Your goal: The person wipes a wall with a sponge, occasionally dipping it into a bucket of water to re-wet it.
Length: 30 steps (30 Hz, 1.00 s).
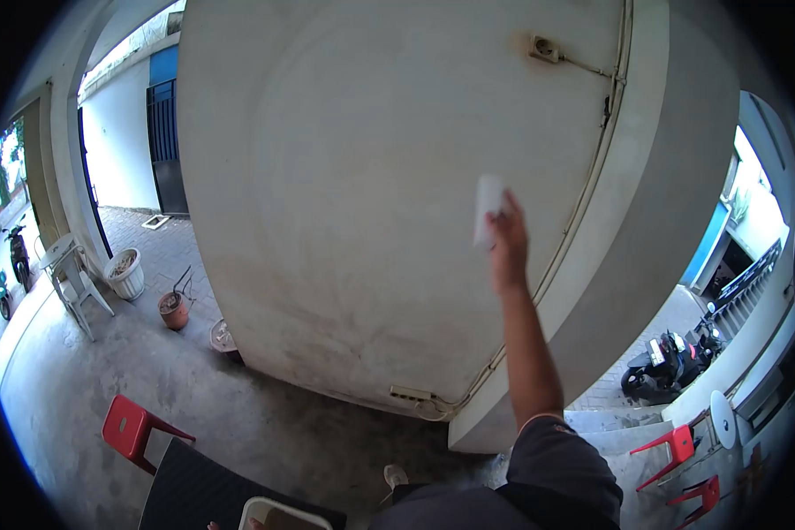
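Item 1: my right hand, arm raised at full stretch, fingers closed on the lower edge of a white pad, probably so that its flat face met the wall.
Item 2: cable, just right of the hand, ran from the socket down to a low box.
Item 3: my left hand, a mere sliver at the bottom edge; I could not tell its grip.
Item 4: red stool, well apart, lower left.
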Available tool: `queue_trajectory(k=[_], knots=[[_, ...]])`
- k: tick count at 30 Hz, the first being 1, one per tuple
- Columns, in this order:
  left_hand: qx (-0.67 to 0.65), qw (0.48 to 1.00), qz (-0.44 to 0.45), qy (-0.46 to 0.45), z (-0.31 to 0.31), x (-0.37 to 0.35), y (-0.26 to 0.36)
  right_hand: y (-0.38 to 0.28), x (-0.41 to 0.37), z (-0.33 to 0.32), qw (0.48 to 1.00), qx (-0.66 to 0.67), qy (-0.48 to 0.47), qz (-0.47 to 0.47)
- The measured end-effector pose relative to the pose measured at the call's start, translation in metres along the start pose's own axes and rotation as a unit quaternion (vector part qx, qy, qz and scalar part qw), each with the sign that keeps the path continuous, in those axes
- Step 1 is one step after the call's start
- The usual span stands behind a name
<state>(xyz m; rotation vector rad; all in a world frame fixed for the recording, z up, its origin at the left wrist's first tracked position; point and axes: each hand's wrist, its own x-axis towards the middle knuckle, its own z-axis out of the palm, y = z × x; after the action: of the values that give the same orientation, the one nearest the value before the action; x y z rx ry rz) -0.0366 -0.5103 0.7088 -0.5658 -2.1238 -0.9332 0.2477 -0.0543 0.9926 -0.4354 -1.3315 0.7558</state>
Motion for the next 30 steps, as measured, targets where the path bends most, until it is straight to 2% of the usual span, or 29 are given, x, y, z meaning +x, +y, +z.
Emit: queue_trajectory(k=[1, 3, 4, 7, 9, 10, 13, 15, 18, 21, 23, 25, 28, 30], knots=[[-0.021, 0.999, -0.021, -0.019, 0.014, -0.002, 0.014, 0.000, 0.040, -0.019, 0.990, -0.105, 0.039, -0.090], [-0.063, 0.994, -0.074, -0.051, 0.042, -0.007, 0.048, -0.003, 0.114, -0.061, 0.940, -0.263, 0.111, -0.187], [-0.072, 0.991, -0.087, -0.070, 0.055, -0.008, 0.068, -0.001, 0.153, -0.082, 0.877, -0.360, 0.156, -0.276], [-0.088, 0.982, -0.125, -0.111, 0.098, -0.005, 0.128, 0.000, 0.242, -0.121, 0.763, -0.491, 0.245, -0.341], [-0.077, 0.979, -0.134, -0.133, 0.123, -0.005, 0.158, -0.011, 0.269, -0.099, 0.736, -0.519, 0.245, -0.359], [-0.053, 0.970, -0.145, -0.187, 0.124, 0.006, 0.181, -0.012, 0.286, -0.084, 0.722, -0.520, 0.214, -0.403], [-0.117, 0.975, -0.109, -0.151, 0.161, 0.008, 0.208, -0.010, 0.326, -0.026, 0.664, -0.524, 0.137, -0.515], [-0.119, 0.972, -0.137, -0.152, 0.176, 0.008, 0.222, -0.011, 0.358, 0.014, 0.624, -0.541, 0.106, -0.554], [-0.147, 0.954, -0.193, -0.175, 0.191, 0.025, 0.237, -0.003, 0.414, 0.057, 0.607, -0.590, 0.185, -0.500], [-0.132, 0.949, -0.221, -0.183, 0.226, 0.032, 0.232, 0.021, 0.441, 0.102, 0.586, -0.581, 0.257, -0.504], [-0.105, 0.948, -0.237, -0.184, 0.259, 0.041, 0.228, 0.048, 0.433, 0.150, 0.621, -0.567, 0.203, -0.501], [-0.078, 0.942, -0.256, -0.203, 0.285, 0.049, 0.226, 0.092, 0.411, 0.202, 0.615, -0.553, 0.114, -0.550], [-0.222, 0.932, -0.212, -0.193, 0.327, 0.078, 0.212, 0.165, 0.362, 0.268, 0.654, -0.509, 0.003, -0.559], [-0.207, 0.938, -0.198, -0.195, 0.348, 0.098, 0.203, 0.211, 0.324, 0.300, 0.647, -0.509, -0.068, -0.564]])
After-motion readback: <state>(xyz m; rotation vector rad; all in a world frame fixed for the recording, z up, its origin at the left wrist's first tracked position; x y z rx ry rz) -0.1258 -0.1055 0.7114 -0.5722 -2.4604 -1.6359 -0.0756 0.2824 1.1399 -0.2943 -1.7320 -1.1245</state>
